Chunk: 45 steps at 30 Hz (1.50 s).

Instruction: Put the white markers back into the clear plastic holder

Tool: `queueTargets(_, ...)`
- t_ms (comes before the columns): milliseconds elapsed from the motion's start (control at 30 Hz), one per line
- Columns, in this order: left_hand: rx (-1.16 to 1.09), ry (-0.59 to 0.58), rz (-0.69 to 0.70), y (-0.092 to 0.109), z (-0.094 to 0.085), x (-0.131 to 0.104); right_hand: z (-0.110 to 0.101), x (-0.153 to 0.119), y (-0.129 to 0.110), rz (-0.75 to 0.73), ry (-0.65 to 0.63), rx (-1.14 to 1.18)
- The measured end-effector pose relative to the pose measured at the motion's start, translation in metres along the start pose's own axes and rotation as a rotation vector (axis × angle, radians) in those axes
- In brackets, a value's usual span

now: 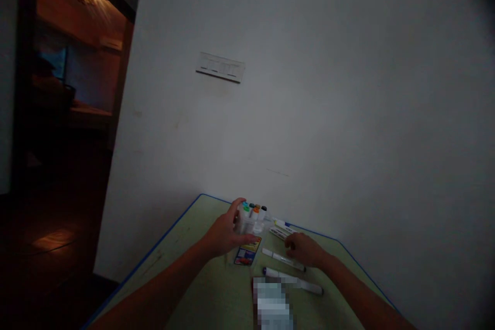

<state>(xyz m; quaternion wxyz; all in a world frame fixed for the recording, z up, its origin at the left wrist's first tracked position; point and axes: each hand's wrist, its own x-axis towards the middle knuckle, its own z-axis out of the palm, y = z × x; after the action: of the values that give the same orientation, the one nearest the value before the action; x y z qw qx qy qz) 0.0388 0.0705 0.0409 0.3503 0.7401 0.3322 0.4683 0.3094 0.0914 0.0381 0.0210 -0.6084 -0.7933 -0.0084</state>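
My left hand [226,233] is curved round a clear plastic marker case [247,224], thumb at its front and fingers along its far left side. Several white markers [255,213] stand in the case, with green, blue, orange and dark caps. A printed label [247,251] in yellow and blue shows below the thumb. To the right, my right hand [303,248] has its fingers curled together at the near end of a white marker [279,233] lying on the table. Its fingertips are partly hidden.
Another white marker [283,259] and a thicker-looking one with a dark purple end [293,279] lie on the pale green table [193,278]. A pixelated flat object [273,304] is at the near edge. Behind rises a white wall [309,113]; a doorway opens at left.
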Motion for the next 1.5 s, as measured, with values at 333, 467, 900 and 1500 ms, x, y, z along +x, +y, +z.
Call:
queueTargets(333, -0.019, 0.001, 0.023, 0.001, 0.001, 0.0, -0.007, -0.019, -0.051, -0.29, -0.23, 0.136)
queueTargets(467, -0.039, -0.012, 0.012, 0.001, 0.0, 0.0, 0.002, -0.018, -0.06, -0.257, -0.142, -0.066)
queueTargets(900, -0.031, -0.011, -0.012, 0.003, 0.0, 0.0, -0.151, -0.038, -0.047, -0.207, 0.789, 0.882)
queueTargets(1500, -0.015, 0.0, -0.003, -0.005, 0.001, -0.002, -0.099, 0.003, -0.116, -0.268, 0.142, 0.703)
